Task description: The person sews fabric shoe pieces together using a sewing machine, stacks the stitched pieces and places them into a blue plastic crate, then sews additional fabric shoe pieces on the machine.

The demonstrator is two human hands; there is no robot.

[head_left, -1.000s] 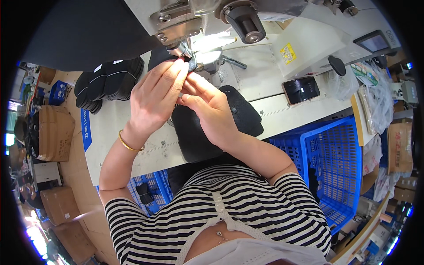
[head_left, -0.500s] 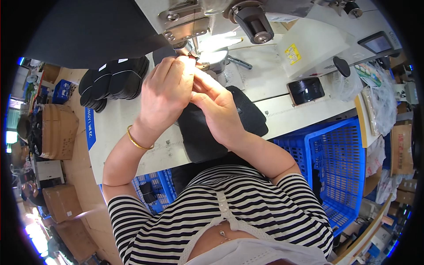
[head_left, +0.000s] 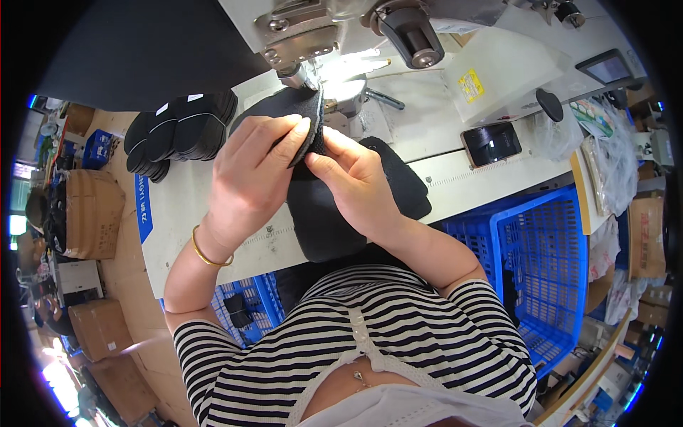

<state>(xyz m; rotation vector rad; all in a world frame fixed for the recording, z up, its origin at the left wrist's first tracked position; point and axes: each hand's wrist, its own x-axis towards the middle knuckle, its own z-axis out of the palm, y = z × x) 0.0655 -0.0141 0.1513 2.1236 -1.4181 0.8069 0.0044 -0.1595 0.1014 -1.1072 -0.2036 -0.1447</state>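
My left hand (head_left: 252, 160) pinches the near end of a black fabric piece (head_left: 281, 103) between thumb and fingers. Its layered edge, with a lighter line along it, stands upright toward me. My right hand (head_left: 353, 181) grips the same edge from the other side, fingertips partly hidden behind the cloth. The far end of the fabric runs up to the needle area of a sewing machine (head_left: 299, 43), beside a bright lamp glow. Under and beside my right hand lie more black fabric pieces (head_left: 324, 224) at the table's front edge.
Bundled stacks of black shaped pieces (head_left: 188, 128) sit at the left of the white table (head_left: 245, 249). A phone (head_left: 492, 144) lies at right. Blue plastic baskets (head_left: 544, 270) stand below the table. Cardboard boxes (head_left: 92, 213) line the floor at left.
Both hands were close together at the needle; my left hand has come down toward me. The fabric's layered edge now shows between the hands, reaching up to the machine.
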